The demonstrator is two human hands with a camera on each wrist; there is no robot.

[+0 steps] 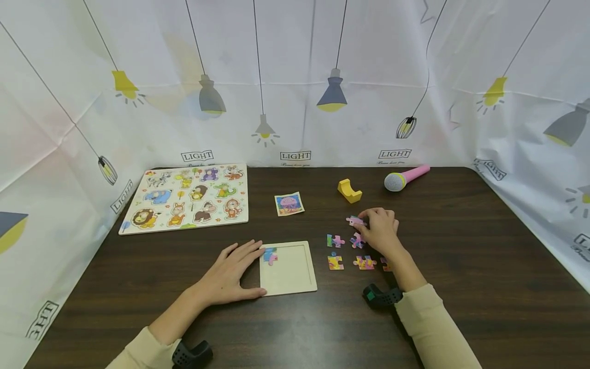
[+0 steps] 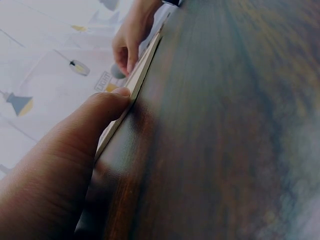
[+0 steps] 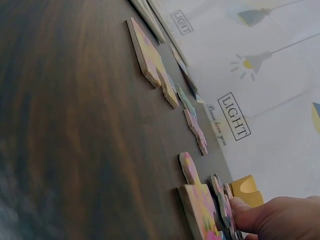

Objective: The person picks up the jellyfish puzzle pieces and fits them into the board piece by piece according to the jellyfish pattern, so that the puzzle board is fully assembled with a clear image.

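Note:
My left hand point(image 1: 229, 278) lies spread along the left side of a square wooden puzzle tray point(image 1: 292, 271), fingertips at its upper left corner and thumb at the lower left. In the left wrist view the thumb point(image 2: 107, 107) touches the tray's edge. A blue-and-pink puzzle piece point(image 1: 270, 255) sits in the tray's upper left corner. Right of the tray, my right hand point(image 1: 381, 229) pinches a pink puzzle piece point(image 1: 354, 221) between thumb and fingers. Close below it are a pink-purple piece point(image 1: 357, 240), a green-and-pink piece point(image 1: 335, 241) and several yellow-pink pieces point(image 1: 365, 262).
A small jellyfish picture card point(image 1: 289, 203) lies behind the tray. Further back are a yellow curved block point(image 1: 350, 191) and a pink toy microphone point(image 1: 407, 178). An animal puzzle board point(image 1: 216, 205) lies at the back left. A printed cloth point(image 1: 295, 61) hangs along the table's far edge.

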